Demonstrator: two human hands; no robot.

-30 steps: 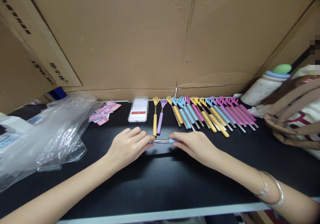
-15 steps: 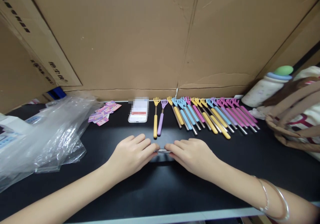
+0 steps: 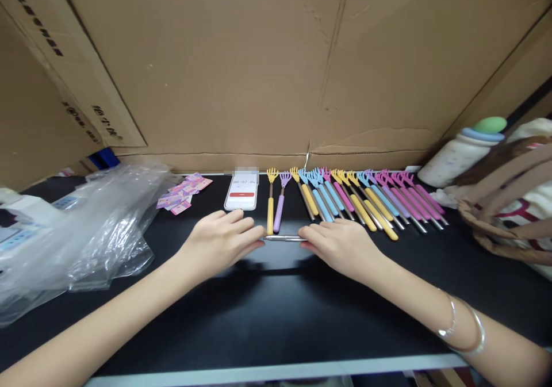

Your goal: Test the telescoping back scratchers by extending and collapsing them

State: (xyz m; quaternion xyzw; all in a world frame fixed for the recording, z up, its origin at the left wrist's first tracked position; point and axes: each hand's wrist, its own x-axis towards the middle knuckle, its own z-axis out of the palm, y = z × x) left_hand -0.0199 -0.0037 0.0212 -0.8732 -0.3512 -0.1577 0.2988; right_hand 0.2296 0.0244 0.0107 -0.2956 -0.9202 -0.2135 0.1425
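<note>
A slim silver pen (image 3: 284, 238) lies level between my two hands, above the black table (image 3: 267, 324). My left hand (image 3: 222, 237) pinches its left end, and my right hand (image 3: 338, 243) pinches its right end. The ends themselves are hidden by the fingers. Just beyond the pen lie a yellow back scratcher (image 3: 270, 209) and a purple back scratcher (image 3: 279, 211), side by side with their claws away from me. A phone (image 3: 241, 194) showing a timer is beyond my left hand.
Several coloured back scratchers (image 3: 375, 203) lie in a row at the right. Clear plastic bags (image 3: 99, 232) and pink printed cards (image 3: 183, 191) are at the left. A white bottle (image 3: 457, 154) and a bag (image 3: 517, 203) stand far right, with cardboard (image 3: 241, 65) behind.
Both hands have moved forward, toward the back scratchers, and slightly apart. More of the silver pen now shows between them.
</note>
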